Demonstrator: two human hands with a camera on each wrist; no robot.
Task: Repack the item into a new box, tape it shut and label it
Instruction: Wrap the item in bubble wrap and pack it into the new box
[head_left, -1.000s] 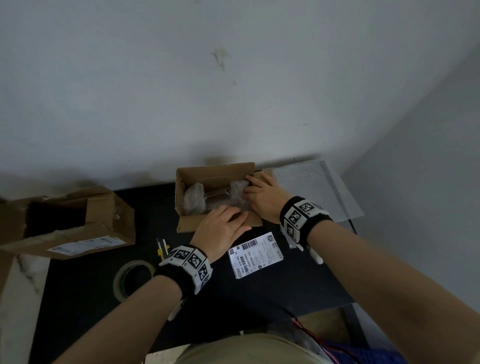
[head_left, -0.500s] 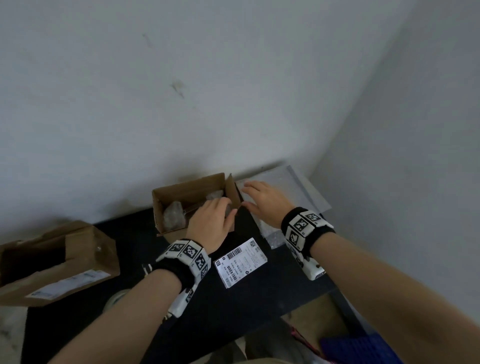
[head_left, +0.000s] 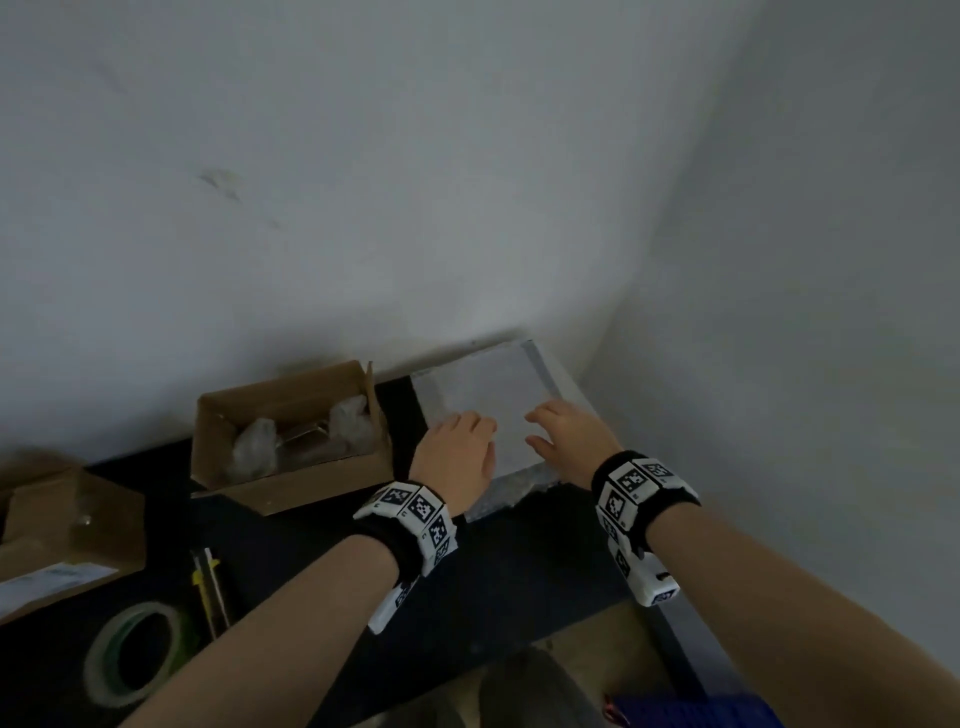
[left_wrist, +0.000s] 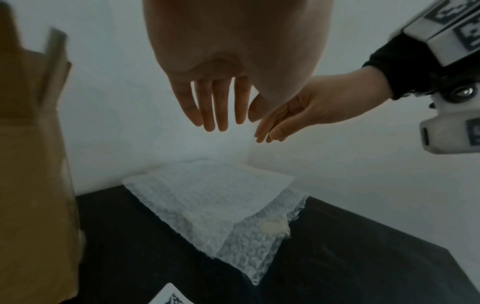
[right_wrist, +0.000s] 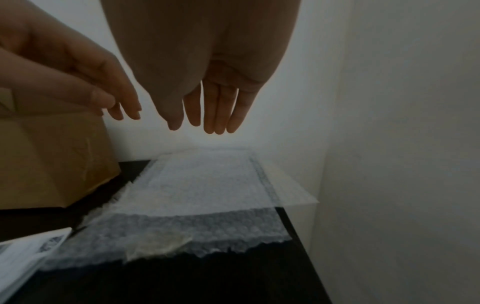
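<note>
An open brown cardboard box (head_left: 291, 441) stands at the back of the black table, with a wrapped item (head_left: 306, 439) lying inside between two wads of plastic. To its right lies a stack of white foam sheet (head_left: 483, 395) over bubble wrap (left_wrist: 249, 242). My left hand (head_left: 457, 452) and right hand (head_left: 566, 441) hover side by side just above this stack. Both wrist views show straight fingers (left_wrist: 218, 107) pointing down with nothing in them. The shipping label corner (left_wrist: 168, 298) peeks in below the left hand.
An older opened carton (head_left: 62, 530) with a label sits at the far left. A roll of clear tape (head_left: 135, 654) and a yellow-handled cutter (head_left: 208, 582) lie on the table's front left. Walls close in behind and on the right.
Both hands left the open box and moved right, over the foam and bubble wrap. The head view swung right; the label is now hidden under my left arm.
</note>
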